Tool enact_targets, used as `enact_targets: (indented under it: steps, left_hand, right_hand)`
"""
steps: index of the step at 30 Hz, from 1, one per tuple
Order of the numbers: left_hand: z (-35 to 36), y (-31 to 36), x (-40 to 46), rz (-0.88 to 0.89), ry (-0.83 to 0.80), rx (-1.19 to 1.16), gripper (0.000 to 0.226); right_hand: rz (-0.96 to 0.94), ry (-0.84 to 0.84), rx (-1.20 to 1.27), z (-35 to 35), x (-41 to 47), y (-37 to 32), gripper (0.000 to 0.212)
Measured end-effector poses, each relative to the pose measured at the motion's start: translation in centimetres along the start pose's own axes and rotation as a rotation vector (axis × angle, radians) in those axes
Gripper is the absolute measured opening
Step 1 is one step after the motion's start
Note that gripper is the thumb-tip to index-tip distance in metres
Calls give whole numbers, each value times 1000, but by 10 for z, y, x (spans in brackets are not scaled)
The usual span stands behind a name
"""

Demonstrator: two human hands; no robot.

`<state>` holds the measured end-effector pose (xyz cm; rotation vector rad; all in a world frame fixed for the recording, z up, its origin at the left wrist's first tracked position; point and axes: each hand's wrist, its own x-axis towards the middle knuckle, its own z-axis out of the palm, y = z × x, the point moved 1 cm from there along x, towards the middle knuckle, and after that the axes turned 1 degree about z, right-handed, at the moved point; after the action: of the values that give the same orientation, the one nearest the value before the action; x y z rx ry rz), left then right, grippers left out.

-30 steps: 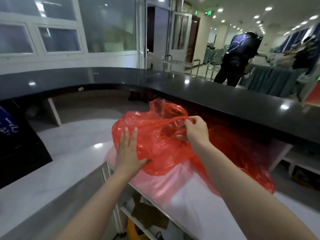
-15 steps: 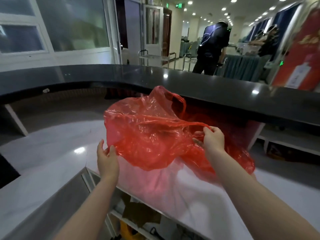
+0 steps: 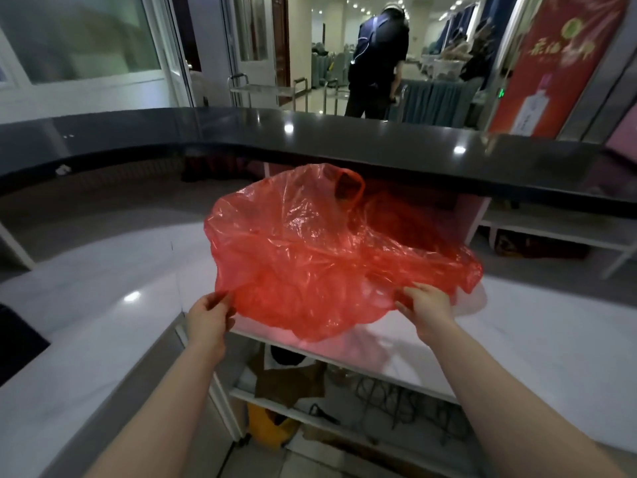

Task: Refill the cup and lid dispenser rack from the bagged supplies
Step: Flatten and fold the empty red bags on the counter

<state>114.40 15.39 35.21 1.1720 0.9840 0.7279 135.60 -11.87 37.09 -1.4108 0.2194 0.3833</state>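
The red bag (image 3: 310, 257), thin and see-through, is held up over the near edge of the white counter (image 3: 517, 339), spread wide between both hands, crumpled and billowing. One handle loop (image 3: 350, 186) stands up at its far side, below the black ledge (image 3: 310, 136). Whether anything is inside the bag cannot be told.

The left hand (image 3: 206, 317) pinches the bag's lower left edge between thumb and fingers. The right hand (image 3: 427, 305) grips the lower right edge, fingers curled into the plastic. Both forearms reach in from the bottom of the view.

The counter curves round to the left, with the raised black ledge running above and behind it. Under the counter, open shelves (image 3: 310, 405) hold a brown paper bag (image 3: 286, 381), a yellow bag (image 3: 265, 422) and some dark cables (image 3: 396, 398).

Beyond the ledge, a person in dark clothes (image 3: 375, 63) stands with their back to the camera near cloth-covered tables (image 3: 437, 98). A red banner (image 3: 555, 63) hangs at the right. Glass doors (image 3: 255, 36) and windows (image 3: 79, 36) fill the left.
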Motion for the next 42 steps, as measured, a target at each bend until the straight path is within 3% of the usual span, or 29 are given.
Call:
enact_targets:
  steps: [4, 8, 12, 15, 23, 29, 33, 36, 37, 39, 42]
  left_hand:
    - [-38, -8, -1, -13, 87, 74, 21]
    - [-61, -8, -6, -103, 155, -86, 17]
    - [-73, 1, -11, -112, 181, -296, 6]
    - [-77, 10, -14, -108, 207, -361, 14]
    - [-92, 0, -14, -105, 339, -376, 24]
    - [-91, -6, -16, -149, 165, -404, 27]
    - [-91, -12, -22, -200, 212, -473, 7]
    - [-94, -18, -23, -168, 223, -396, 5]
    - [-95, -20, -24, -157, 215, -339, 5]
    - [-95, -26, -25, -144, 202, -155, 29]
    - [-96, -28, -26, -18, 166, 294, 42]
  right_hand:
    - [-23, 162, -391, -29, -10, 22, 14]
    - [189, 123, 4, -39, -27, 34, 18]
    - [129, 94, 249, -37, -37, 23, 23]
    - [45, 92, 242, -36, -36, 14, 33]
    - [30, 71, 280, -44, -35, 22, 30]
    - [84, 133, 85, -60, -41, 39, 27]
    - [66, 215, -35, -63, -47, 48, 58]
    - [35, 202, -68, -56, -55, 50, 68]
    - [20, 243, -117, -53, -57, 51, 61]
    - [-24, 342, -228, -49, -65, 52, 36]
    - [-125, 221, -320, -36, -77, 52, 5]
